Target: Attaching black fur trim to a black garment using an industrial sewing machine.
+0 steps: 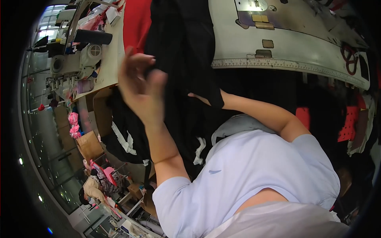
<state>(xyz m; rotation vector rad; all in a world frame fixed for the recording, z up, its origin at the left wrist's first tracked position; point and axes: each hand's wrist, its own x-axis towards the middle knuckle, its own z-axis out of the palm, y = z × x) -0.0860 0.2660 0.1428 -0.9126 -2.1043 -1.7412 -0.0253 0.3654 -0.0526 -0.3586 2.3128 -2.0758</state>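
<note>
Cloth (pixel 182 35) looks soft, limp; I'd pinch free edge. Left hand (pixel 141 85): thumb, fingers apart. Right hand (pixel 201 98): part-covered, can't tell.

Matt black cloth (pixel 180 35), smooth and glossy metal plate (pixel 251 4)

Two hands (pixel 141 93); one ruler strip (pixel 270 62)

Light is moderate, left fingers (pixel 141 58) blurred, outer edges bowed, corners black.
</note>
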